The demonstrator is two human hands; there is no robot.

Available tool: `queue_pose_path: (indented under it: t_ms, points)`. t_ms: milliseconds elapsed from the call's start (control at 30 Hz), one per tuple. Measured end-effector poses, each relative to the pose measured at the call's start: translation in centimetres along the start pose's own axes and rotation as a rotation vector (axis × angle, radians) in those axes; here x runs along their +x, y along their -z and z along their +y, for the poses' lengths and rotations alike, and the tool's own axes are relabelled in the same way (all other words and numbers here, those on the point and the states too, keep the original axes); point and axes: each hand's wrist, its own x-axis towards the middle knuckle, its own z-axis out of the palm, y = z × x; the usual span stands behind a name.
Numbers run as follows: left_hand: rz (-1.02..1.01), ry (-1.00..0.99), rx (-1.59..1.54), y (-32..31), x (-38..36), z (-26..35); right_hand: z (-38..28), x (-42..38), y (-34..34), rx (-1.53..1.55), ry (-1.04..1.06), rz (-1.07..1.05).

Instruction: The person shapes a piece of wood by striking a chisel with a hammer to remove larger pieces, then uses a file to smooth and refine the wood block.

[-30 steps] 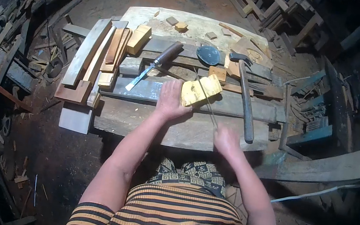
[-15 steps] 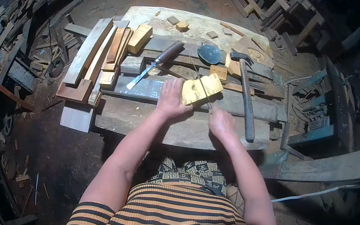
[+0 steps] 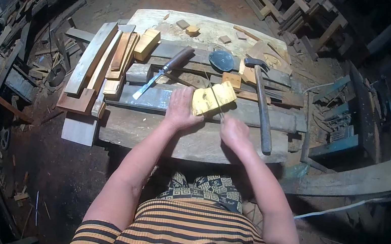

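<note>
A yellow wooden block (image 3: 204, 102) lies slanted on the workbench. My left hand (image 3: 181, 108) is closed against its left end, with the fingers partly hidden. Across the block's top runs a long, thin metal tool (image 3: 215, 97), perhaps a file or a narrow saw blade. My right hand (image 3: 235, 133) is wrapped around its near end, just below the block. A chisel (image 3: 163, 74) with a dark handle rests left of the block. To the right lies a claw hammer (image 3: 262, 107), its head pointing away from me.
Wooden strips (image 3: 92, 59) are stacked at the bench's left end. Behind the block sits a dark oval dish (image 3: 222, 61). Small offcuts (image 3: 192, 30) dot the pale far board (image 3: 150, 18). A long plank (image 3: 365, 179) juts out at the right, and scrap wood crowds both sides.
The whole scene has shifted slightly left in view as my head moved. Both hands keep their holds, and the thin tool still crosses the block at nearly the same place.
</note>
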Motion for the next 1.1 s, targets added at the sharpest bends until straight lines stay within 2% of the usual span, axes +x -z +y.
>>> queue_pose_path:
  t_ms: [100,267,300,400,533,633,700,867,967,1100]
  points:
    - [-0.001,-0.007,0.005,-0.1,-0.1,-0.1,-0.1,0.2,0.0,-0.011,0.007,0.039]
    - [-0.025,0.005,0.008,0.2,0.2,0.1,2.6,-9.5,0.0,-0.073,-0.06,-0.101]
    - [-0.025,0.009,0.008,0.3,0.4,0.1,3.0,-10.7,0.0,-0.005,-0.075,-0.072]
    - [-0.046,0.003,0.036,0.5,0.1,0.4,3.1,-9.5,0.6,-0.007,-0.081,-0.055]
    - [-0.028,0.0,0.021,0.2,0.2,0.2,0.6,-2.2,0.2,0.031,-0.026,0.021]
    - [-0.018,-0.005,0.026,0.3,0.0,0.1,0.0,-0.2,-0.4,0.032,0.012,0.082]
    - [-0.028,0.008,0.021,0.2,0.0,0.3,0.6,-1.3,-0.4,0.009,0.03,0.102]
    - [-0.073,0.051,0.015,0.7,0.3,0.6,3.3,-10.9,-0.1,-0.028,-0.102,-0.09]
    - [-0.059,0.037,0.02,0.5,0.3,0.5,3.0,-10.3,0.6,-0.055,-0.119,-0.114]
    - [-0.039,0.029,0.022,0.2,0.1,0.2,-0.5,-2.5,0.9,0.041,-0.052,-0.016]
